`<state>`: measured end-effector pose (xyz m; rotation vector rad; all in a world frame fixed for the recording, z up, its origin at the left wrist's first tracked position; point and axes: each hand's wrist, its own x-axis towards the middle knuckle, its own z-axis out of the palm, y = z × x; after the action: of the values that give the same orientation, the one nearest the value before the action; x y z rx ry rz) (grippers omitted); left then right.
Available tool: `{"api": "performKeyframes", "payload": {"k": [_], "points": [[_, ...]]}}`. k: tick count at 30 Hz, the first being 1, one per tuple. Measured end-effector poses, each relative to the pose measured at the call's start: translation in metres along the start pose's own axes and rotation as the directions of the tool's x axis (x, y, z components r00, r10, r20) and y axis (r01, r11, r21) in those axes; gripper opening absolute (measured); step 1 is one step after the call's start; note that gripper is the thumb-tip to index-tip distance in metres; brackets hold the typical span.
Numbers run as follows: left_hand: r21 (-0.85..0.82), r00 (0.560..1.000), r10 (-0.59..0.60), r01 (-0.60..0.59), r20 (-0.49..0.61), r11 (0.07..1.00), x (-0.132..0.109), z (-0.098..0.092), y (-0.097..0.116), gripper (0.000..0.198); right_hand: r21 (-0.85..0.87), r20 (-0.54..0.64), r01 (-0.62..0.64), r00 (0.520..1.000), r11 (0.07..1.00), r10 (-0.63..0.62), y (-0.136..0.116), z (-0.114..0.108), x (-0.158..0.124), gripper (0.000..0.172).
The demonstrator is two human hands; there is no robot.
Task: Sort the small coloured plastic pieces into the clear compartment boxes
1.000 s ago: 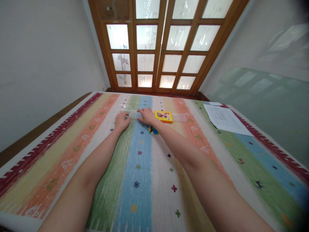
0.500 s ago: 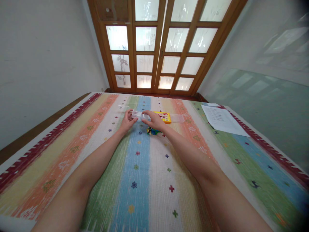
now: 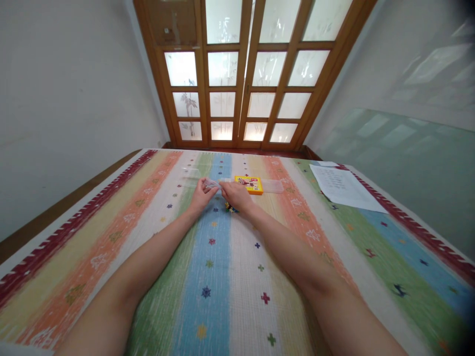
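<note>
Over the blue stripe of the cloth, a small clear plastic box (image 3: 212, 183) is between my two hands. My left hand (image 3: 202, 196) pinches its left end with thumb and fingers. The curled fingers of my right hand (image 3: 236, 196) are closed at its right end, covering part of it. Just beyond my right hand lies a yellow box (image 3: 251, 184) with printed pictures. Beneath that hand a small multicoloured pile (image 3: 230, 208) of pieces shows only in part; its kind is too small to tell.
To the right of the yellow box is a flat clear plastic piece (image 3: 273, 186). Another clear piece (image 3: 190, 173) lies left of my hands. White paper sheets (image 3: 345, 188) rest at the right of the striped tablecloth (image 3: 211, 257). Glazed wooden doors (image 3: 245, 89) stand behind.
The clear box has tipped and come slightly nearer. My right hand has curled around its end and now covers more of the multicoloured pile. More of the yellow box shows.
</note>
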<state>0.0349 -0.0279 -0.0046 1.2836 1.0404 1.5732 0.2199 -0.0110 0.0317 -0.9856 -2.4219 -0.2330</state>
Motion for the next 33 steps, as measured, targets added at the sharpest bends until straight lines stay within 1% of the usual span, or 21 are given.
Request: {"api": "performKeyframes", "payload": {"k": [3,5,6,8,10,13,14,16,18,19,21,23,25,27,30,33], "points": [[-0.033,0.998,0.022,-0.020,0.061,0.999,-0.006,0.005,0.007,0.066,-0.060,-0.084,-0.150,0.986,0.987,0.144,-0.001,-0.003,0.001,0.030],[-0.065,0.991,0.030,-0.021,0.133,0.998,-0.010,0.009,0.011,0.067,-0.049,-0.148,-0.248,0.960,0.967,0.239,0.002,-0.007,0.002,0.033],[-0.075,0.986,0.028,-0.016,0.164,0.997,-0.012,0.010,0.013,0.067,-0.026,-0.169,-0.274,0.949,0.961,0.266,0.004,-0.009,0.002,0.035],[-0.076,0.980,0.022,-0.007,0.196,0.997,-0.014,0.012,0.016,0.067,0.046,-0.190,-0.295,0.935,0.954,0.298,0.009,-0.013,0.001,0.038],[-0.047,0.980,0.016,-0.007,0.197,0.999,-0.015,0.012,0.018,0.066,0.140,-0.191,-0.292,0.930,0.946,0.315,0.014,-0.016,0.001,0.039],[0.016,0.979,0.018,-0.022,0.202,1.000,-0.014,0.008,0.021,0.056,0.316,-0.171,-0.280,0.923,0.907,0.344,0.020,-0.018,0.002,0.038],[0.029,0.976,0.025,-0.032,0.219,0.999,-0.013,0.007,0.023,0.051,0.383,-0.164,-0.292,0.912,0.876,0.375,0.022,-0.017,0.003,0.038],[0.033,0.967,0.051,-0.061,0.249,0.998,-0.013,0.003,0.026,0.040,0.518,-0.146,-0.336,0.871,0.786,0.469,0.027,-0.015,0.006,0.037],[0.024,0.959,0.072,-0.082,0.273,0.996,-0.013,-0.001,0.028,0.035,0.639,-0.096,-0.369,0.833,0.675,0.546,0.032,-0.011,0.010,0.037],[0.022,0.957,0.078,-0.088,0.280,0.996,-0.012,-0.002,0.030,0.036,0.688,-0.059,-0.377,0.822,0.619,0.567,0.034,-0.008,0.011,0.036],[0.048,0.957,0.085,-0.103,0.278,0.994,-0.010,-0.005,0.031,0.037,0.764,0.017,-0.381,0.819,0.521,0.574,0.039,-0.003,0.013,0.036],[0.148,0.965,0.091,-0.130,0.245,0.980,-0.007,-0.008,0.031,0.036,0.807,0.069,-0.368,0.836,0.462,0.544,0.042,0.000,0.013,0.035],[0.280,0.978,0.102,-0.151,0.183,0.948,-0.001,-0.012,0.030,0.032,0.817,0.086,-0.346,0.864,0.461,0.495,0.044,0.002,0.012,0.035],[0.351,0.985,0.126,-0.160,0.117,0.923,0.004,-0.017,0.028,0.033,0.803,0.080,-0.322,0.892,0.501,0.445,0.043,0.001,0.010,0.035],[0.348,0.990,0.136,-0.143,0.045,0.927,0.011,-0.024,0.024,0.042,0.735,0.031,-0.291,0.916,0.612,0.399,0.037,-0.003,0.008,0.031],[0.344,0.993,0.117,-0.103,-0.018,0.933,0.015,-0.030,0.021,0.049,0.640,-0.041,-0.280,0.918,0.716,0.395,0.031,-0.007,0.006,0.024]]}}
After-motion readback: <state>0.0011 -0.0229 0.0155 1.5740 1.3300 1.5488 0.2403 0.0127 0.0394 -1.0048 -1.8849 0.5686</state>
